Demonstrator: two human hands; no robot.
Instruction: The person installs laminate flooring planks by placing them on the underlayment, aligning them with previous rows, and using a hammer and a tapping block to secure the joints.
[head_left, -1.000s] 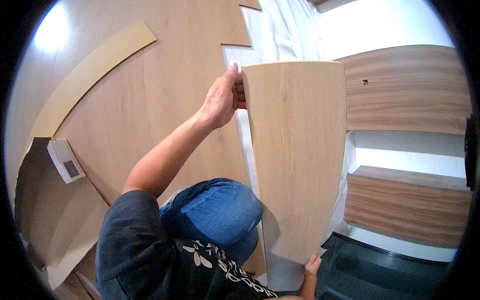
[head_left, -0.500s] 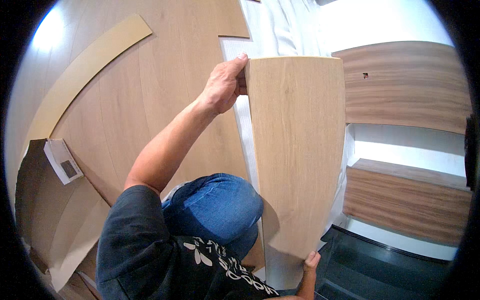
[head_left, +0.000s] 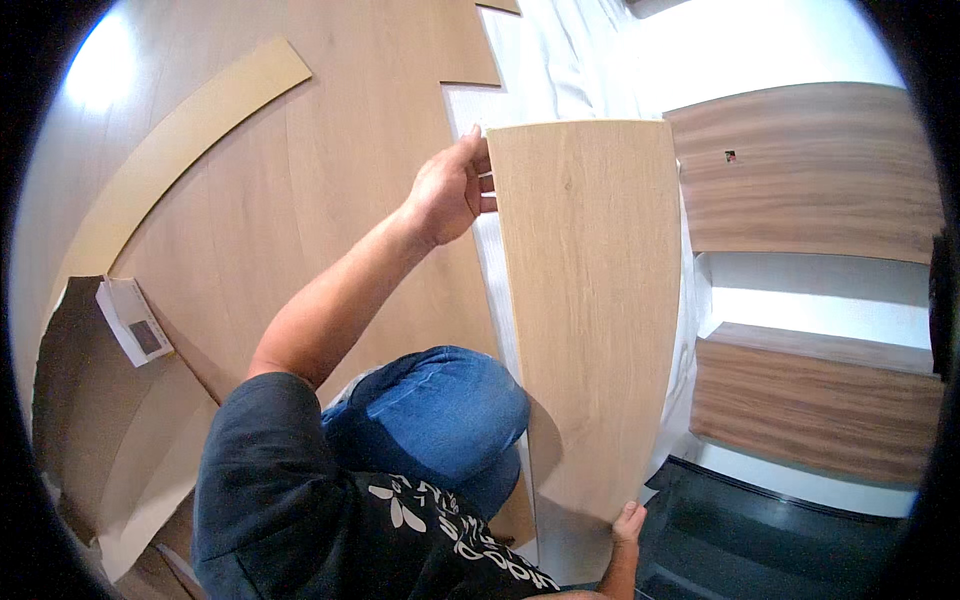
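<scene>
A long light-wood floor plank (head_left: 590, 290) runs lengthwise away from me, held in both hands. My left hand (head_left: 452, 192) is closed at its far left corner, thumb along the edge and fingers reaching behind it. Near the plank's close end, my right hand (head_left: 628, 525) grips the right edge; only its thumb side shows, the other fingers being hidden. To the left lies the laid wood floor (head_left: 330, 200), with a stepped edge. White underlay (head_left: 488, 250) shows in the strip between that floor and the plank.
A narrow yellowish strip (head_left: 200, 150) lies on the floor at left, beside torn cardboard (head_left: 110, 400) with a white label. Brown wood-grain cabinet panels (head_left: 800, 170) stand at right, above a dark glossy surface (head_left: 770, 540). My bent knee (head_left: 440, 420) is left of the plank.
The plank's far end has shifted slightly left, together with my left hand. My right hand keeps its hold at nearly the same place.
</scene>
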